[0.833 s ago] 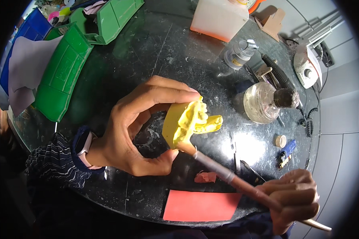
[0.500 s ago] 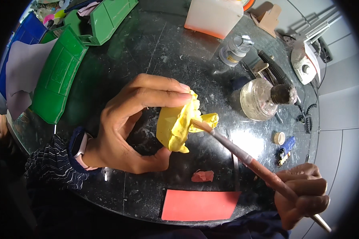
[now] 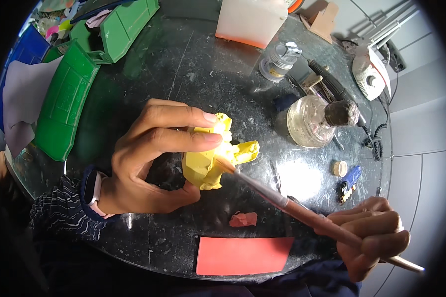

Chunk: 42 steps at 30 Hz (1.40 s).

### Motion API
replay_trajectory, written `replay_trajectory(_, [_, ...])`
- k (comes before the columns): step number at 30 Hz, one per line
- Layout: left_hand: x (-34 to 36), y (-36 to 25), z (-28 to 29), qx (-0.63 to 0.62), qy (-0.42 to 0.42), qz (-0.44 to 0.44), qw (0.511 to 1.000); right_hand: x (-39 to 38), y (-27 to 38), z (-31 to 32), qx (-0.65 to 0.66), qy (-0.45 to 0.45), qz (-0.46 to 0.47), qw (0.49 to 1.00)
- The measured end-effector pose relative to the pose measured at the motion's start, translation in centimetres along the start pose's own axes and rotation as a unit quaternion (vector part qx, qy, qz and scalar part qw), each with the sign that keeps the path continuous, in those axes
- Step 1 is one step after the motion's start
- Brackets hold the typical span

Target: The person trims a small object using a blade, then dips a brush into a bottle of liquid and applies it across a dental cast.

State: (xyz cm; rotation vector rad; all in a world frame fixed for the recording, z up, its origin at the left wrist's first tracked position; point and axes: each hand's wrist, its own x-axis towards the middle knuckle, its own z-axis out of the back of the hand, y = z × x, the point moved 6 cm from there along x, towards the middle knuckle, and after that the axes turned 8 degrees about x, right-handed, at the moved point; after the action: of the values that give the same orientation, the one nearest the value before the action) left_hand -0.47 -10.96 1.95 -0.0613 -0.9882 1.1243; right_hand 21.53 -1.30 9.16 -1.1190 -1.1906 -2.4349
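Between the fingers and thumb of my left hand [image 3: 148,153] is a yellow dental cast [image 3: 195,171], held up over the dark worktop with its bumpy side turned to the right. My right hand [image 3: 369,232] grips a paintbrush [image 3: 302,213] by its handle, fingers curled round it. The bristles touch the side of the cast below its brightly lit bumps. A flat red wax sheet [image 3: 243,256] lies near the front edge, and a small torn red scrap [image 3: 243,219] sits just beyond it. My left palm is partly hidden behind the fingers.
To the right stand a glass spirit lamp [image 3: 302,123] with a dark cap, a clear jar [image 3: 275,67] and a corded handpiece [image 3: 332,84]. A white container [image 3: 250,22] is at the back. Green bins [image 3: 67,104] line the left. A small cup [image 3: 339,168] and blue object [image 3: 351,177] lie right.
The cast has tilted in my left hand, showing more of its flat side. The brush tip has moved left and slightly down along it. The whole view has shifted a little.
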Motion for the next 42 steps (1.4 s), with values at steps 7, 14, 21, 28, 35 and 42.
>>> replay_trajectory(7, [-0.1,0.1,-0.1,0.013,-0.005,0.003,1.000,0.1,0.2,-1.2,0.008,0.056,0.015,0.998])
replay_trajectory(14, [-0.2,0.1,-0.1,0.004,-0.010,0.024,1.000,0.2,1.9,-1.6,-0.001,0.147,-0.001,0.989])
replay_trajectory(21, [-0.3,0.1,0.1,0.019,0.007,0.023,1.000,-0.3,0.5,-1.6,0.043,0.043,-0.004,0.998])
replay_trajectory(28, [-0.8,0.4,-0.4,-0.154,-0.034,0.041,0.987,0.0,1.2,-1.6,0.027,-0.023,0.040,0.999])
replay_trajectory(35, [-1.0,0.9,-1.3,-0.276,-0.058,0.107,0.953,-1.0,-0.1,-4.0,-0.066,-0.011,0.056,0.996])
replay_trajectory(42, [-0.4,0.4,-1.6,-0.300,-0.063,0.082,0.948,-0.3,-0.4,-2.9,0.010,0.055,-0.012,0.998])
